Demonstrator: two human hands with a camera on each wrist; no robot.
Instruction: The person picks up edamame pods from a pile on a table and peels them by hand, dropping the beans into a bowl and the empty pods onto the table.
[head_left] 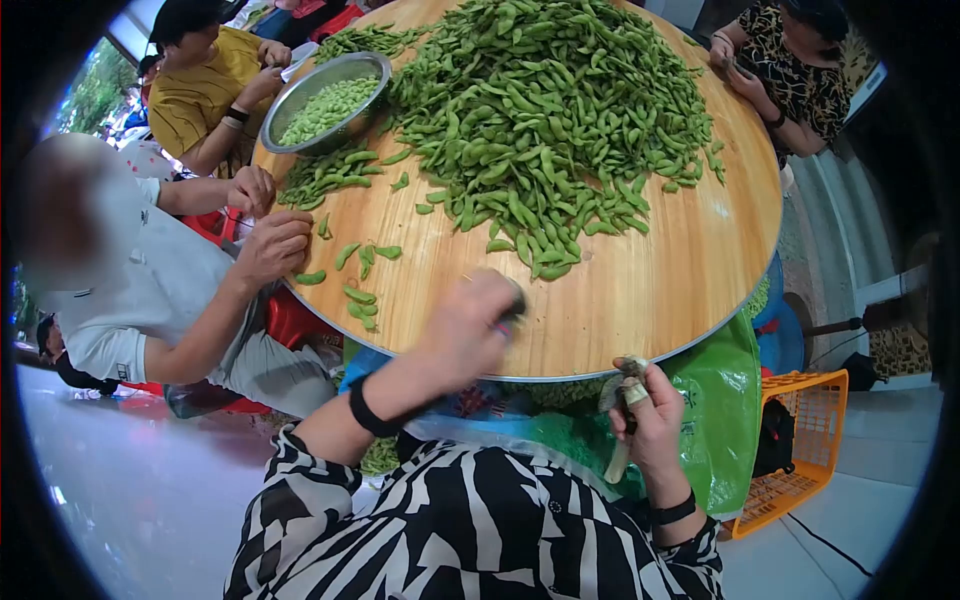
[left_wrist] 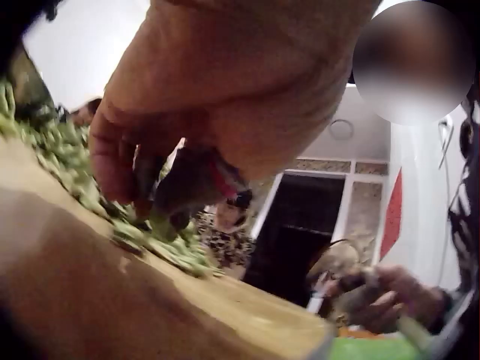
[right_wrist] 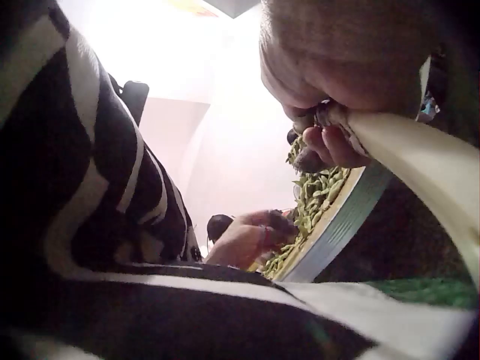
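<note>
A big heap of green edamame pods (head_left: pixel 560 110) covers the far half of the round wooden table (head_left: pixel 660 290). My left hand (head_left: pixel 465 330), blurred, reaches over the near edge, short of the heap. The left wrist view shows its fingers (left_wrist: pixel 112 161) bent down by the pods, with a dark grey cover (left_wrist: pixel 187 184) edged in pink near the thumb. I cannot tell whether they grip a pod. Beyond the table edge, my right hand (head_left: pixel 655 420) holds a long, pale, handle-like piece (right_wrist: pixel 420 161) that hangs below it. Dark grey covers (head_left: pixel 608 395) show at its fingertips.
A metal bowl (head_left: pixel 330 105) of shelled beans stands at the far left, above loose pods (head_left: pixel 360 300). A person's hands (head_left: pixel 275 240) work at the left edge; others sit farther round. A green plastic sheet (head_left: pixel 715 410) and orange crate (head_left: pixel 800 440) are at right.
</note>
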